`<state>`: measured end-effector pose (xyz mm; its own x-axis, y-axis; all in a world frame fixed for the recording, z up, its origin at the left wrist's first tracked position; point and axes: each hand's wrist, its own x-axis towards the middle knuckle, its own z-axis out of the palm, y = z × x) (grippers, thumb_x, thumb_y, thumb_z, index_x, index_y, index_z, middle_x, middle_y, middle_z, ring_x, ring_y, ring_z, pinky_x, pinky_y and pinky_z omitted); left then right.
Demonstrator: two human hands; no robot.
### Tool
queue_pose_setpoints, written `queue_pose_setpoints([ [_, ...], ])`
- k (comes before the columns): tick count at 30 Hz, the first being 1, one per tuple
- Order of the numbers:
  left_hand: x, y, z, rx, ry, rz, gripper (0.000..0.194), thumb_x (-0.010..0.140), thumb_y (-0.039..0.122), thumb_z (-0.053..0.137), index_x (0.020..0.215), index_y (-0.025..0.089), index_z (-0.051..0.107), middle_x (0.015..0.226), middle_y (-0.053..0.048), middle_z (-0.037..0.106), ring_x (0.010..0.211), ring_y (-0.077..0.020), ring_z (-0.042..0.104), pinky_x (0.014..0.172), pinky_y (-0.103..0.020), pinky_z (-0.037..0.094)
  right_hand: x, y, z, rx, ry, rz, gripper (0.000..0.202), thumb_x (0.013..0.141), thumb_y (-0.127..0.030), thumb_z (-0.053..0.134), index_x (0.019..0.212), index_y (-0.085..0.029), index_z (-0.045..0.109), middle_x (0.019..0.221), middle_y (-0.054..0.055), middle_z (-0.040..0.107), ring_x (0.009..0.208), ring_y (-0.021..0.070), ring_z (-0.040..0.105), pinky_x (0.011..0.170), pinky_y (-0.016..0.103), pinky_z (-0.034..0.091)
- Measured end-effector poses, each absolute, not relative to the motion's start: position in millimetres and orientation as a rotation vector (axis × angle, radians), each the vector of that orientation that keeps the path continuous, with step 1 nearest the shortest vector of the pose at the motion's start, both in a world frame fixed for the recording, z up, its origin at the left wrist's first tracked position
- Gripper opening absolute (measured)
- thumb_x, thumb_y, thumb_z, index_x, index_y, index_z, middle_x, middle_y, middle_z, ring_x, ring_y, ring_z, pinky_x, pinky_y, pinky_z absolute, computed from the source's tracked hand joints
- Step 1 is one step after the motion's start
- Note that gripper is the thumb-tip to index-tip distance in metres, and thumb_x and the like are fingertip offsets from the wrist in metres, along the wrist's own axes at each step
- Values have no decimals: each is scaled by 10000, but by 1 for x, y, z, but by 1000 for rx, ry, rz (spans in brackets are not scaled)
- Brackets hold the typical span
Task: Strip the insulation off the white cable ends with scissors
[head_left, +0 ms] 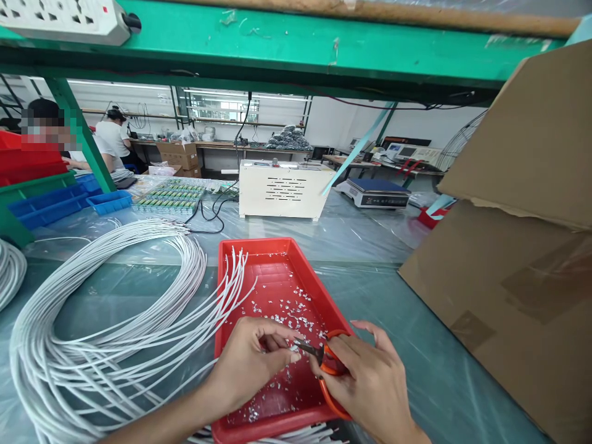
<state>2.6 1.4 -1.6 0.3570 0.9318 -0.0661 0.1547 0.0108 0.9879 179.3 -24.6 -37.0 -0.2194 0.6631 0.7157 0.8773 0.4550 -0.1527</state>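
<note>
My right hand (365,376) is closed around scissors (335,361) with orange handles, the blades pointing left. Thumb and fingers of my left hand (254,354) pinch together right at the blade tips. A white cable (201,374) runs in behind my left wrist; its end seems to be in the pinch, mostly covered by the fingers. Both hands are over a red tray (319,290) scattered with small silvery-white scraps. Several cable ends (238,271) from a large coiled bundle of white cables (41,345) rest across the tray's left side.
Behind the tray stands a cream machine (284,191), with a weighing scale (374,192) to its right. Cardboard (518,296) fills the right side. Blue bins (108,202) and stacked circuit boards (169,197) are at back left. A green shelf beam (296,43) crosses overhead. Two people sit far left.
</note>
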Motion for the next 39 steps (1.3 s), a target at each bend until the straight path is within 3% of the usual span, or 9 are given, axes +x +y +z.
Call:
queue_pose_setpoints([
  [7, 2, 1, -2, 1451, 1054, 819, 178, 639, 117, 643, 802, 95, 712, 560, 7, 570, 536, -92, 449, 509, -189, 360, 181, -25, -36, -1276, -2017, -307, 261, 760, -250, 537, 526, -185, 444, 444, -61, 435, 415, 91, 377, 777, 327, 349],
  [17, 2, 3, -4, 1439, 1024, 813, 183, 643, 156, 648, 807, 105, 713, 601, -18, 609, 545, -104, 462, 516, -205, 363, 180, -24, -36, -1267, -2028, -282, 303, 761, -254, 538, 496, -185, 406, 436, -77, 383, 398, 79, 341, 749, 304, 349],
  [25, 0, 1, -3, 1439, 1015, 793, 184, 652, 170, 635, 813, 127, 714, 579, 0, 592, 519, -95, 429, 501, -202, 342, 179, -27, -35, -1243, -2019, -403, 340, 834, -283, 483, 510, -180, 467, 427, -53, 433, 391, 94, 389, 736, 325, 363],
  [31, -2, 1, -2, 1498, 1005, 780, 194, 678, 175, 623, 846, 156, 719, 575, 9, 564, 533, -98, 426, 514, -205, 343, 183, -28, -34, -1166, -1961, -522, 250, 819, -203, 515, 571, -171, 523, 450, -27, 534, 403, 106, 469, 767, 363, 364],
  [39, -6, 0, -1, 1545, 985, 733, 314, 710, 196, 616, 1022, 199, 653, 616, 33, 539, 565, -96, 452, 563, -211, 365, 196, -13, -40, -1213, -1802, -474, 294, 748, -198, 606, 508, -189, 437, 418, -90, 378, 376, 66, 311, 776, 361, 381],
])
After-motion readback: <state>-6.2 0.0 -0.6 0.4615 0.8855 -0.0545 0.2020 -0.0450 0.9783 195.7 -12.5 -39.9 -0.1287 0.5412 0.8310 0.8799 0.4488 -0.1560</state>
